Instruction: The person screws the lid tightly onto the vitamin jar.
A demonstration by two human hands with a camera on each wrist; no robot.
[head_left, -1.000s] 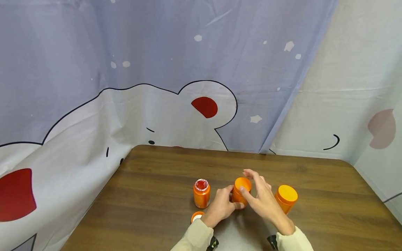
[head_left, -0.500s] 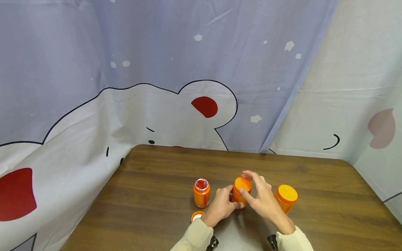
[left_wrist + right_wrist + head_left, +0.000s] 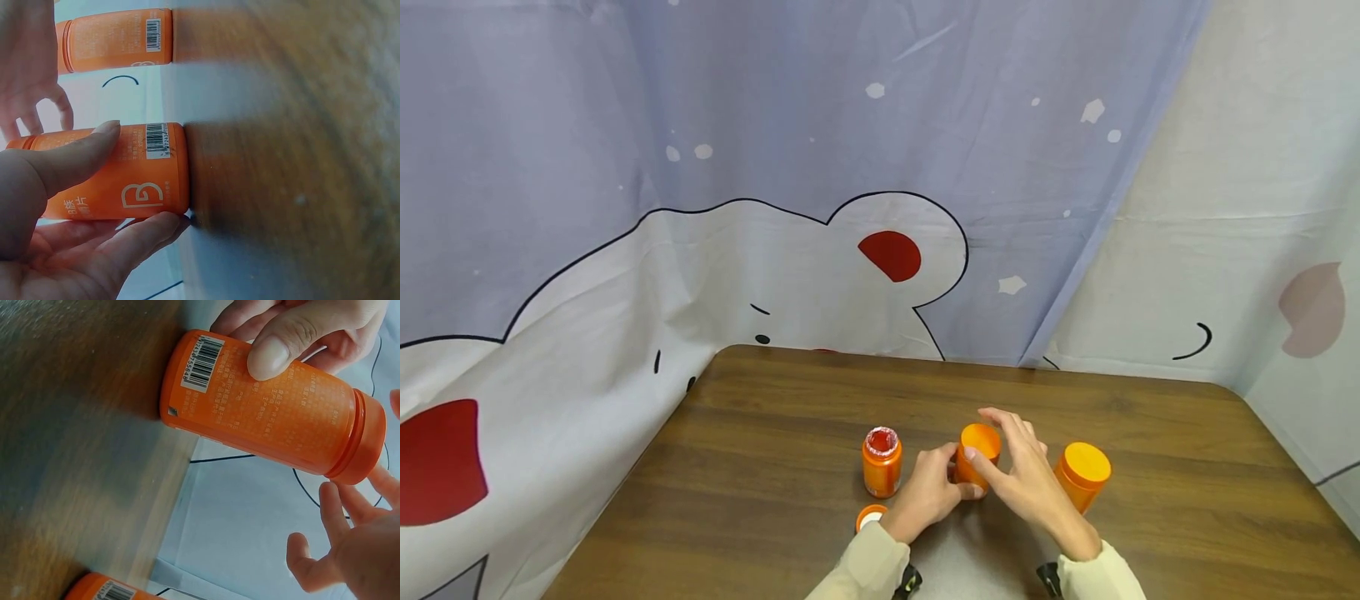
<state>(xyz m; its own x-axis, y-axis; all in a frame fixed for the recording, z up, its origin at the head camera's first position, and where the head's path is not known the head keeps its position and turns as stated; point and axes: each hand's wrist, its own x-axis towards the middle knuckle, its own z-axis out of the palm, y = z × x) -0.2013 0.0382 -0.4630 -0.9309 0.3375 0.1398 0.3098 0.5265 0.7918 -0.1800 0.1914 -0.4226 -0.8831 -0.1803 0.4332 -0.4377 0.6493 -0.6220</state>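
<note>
In the head view, my left hand (image 3: pixel 927 492) grips the body of an orange pill bottle (image 3: pixel 976 467) standing on the table. The left wrist view shows its thumb across the printed bottle (image 3: pixel 150 169), with fingers along the opposite side. My right hand (image 3: pixel 1030 479) is spread around the bottle's orange screw cap (image 3: pixel 980 440). In the right wrist view, some right fingertips (image 3: pixel 331 494) reach the edge of the cap (image 3: pixel 362 437), while the thumb appears slightly apart from it. The cap sits on the bottle.
Right of the hands stands a second capped orange bottle (image 3: pixel 1082 475). To the left is an uncapped orange bottle (image 3: pixel 882 475) with torn foil around its mouth. An orange cap with a white inside (image 3: pixel 871 517) lies near the left sleeve. A patterned curtain (image 3: pixel 820 275) borders the wooden table (image 3: pixel 760 500).
The right fingers closed nearer the cap half a second ago and now are spread slightly wider, the thumb shifted a little left. The left hand and the bottles have stayed in place.
</note>
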